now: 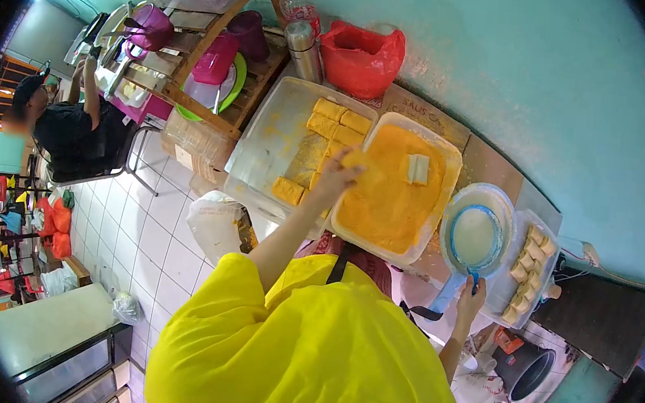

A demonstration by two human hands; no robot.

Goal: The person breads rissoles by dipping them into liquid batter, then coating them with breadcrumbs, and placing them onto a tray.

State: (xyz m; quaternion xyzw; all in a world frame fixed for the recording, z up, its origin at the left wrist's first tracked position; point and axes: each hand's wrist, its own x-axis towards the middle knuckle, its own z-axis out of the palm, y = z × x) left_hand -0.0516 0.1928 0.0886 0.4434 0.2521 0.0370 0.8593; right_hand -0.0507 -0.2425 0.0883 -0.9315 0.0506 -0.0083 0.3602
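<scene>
My left hand (336,178) is over the border between two plastic tubs, its fingers closed around a crumb-coated roll (355,158), slightly blurred. Beneath it, the left tub (255,138) holds several orange-coated rolls (330,110). In the right tub (455,163), two pale, uncoated rolls (417,169) lie side by side on orange crumbs (384,199). My right hand (470,297) grips the dark blue handle of a round strainer (453,236). That strainer sits inside a light blue long-handled pan (452,205) containing whitish liquid.
A clear tray (508,314) of pale rolls (530,269) stands right of the pan. A red plastic bag (362,59), a steel flask (303,50) and a wooden rack (223,20) stand behind the tubs. At far left, another person (75,130) sits on a chair.
</scene>
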